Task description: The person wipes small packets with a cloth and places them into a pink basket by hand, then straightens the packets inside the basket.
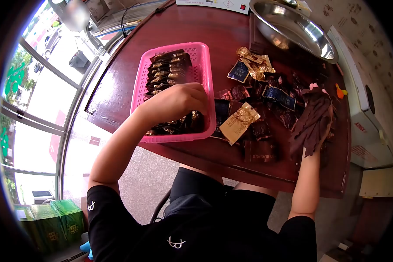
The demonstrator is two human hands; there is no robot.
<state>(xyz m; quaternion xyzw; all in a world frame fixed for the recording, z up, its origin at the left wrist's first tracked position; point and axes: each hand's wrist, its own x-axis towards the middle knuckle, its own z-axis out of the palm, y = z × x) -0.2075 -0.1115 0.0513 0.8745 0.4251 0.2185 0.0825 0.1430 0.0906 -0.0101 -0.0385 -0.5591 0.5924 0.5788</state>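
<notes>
My left hand (181, 101) is over the pink plastic basket (136, 94), its fingers curled down and their tips hidden, so what they hold, if anything, does not show. Rows of small dark wrapped packets (168, 72) fill the basket. On the right, a dark brown cloth (308, 124) lies over my right hand (317, 88), and only some fingertips show past it. Beside that hand lies a loose pile of packets: dark ones, a blue one (279, 97), a gold-coloured one (240, 123) and crumpled gold ones (255, 63).
All this is on a dark red table (179, 26). A steel basin (292, 28) stands at the back right, a white appliance (222, 4) at the back edge. A small orange and yellow object (340, 91) lies near a white cabinet (364, 105). Green boxes (52, 222) stand lower left.
</notes>
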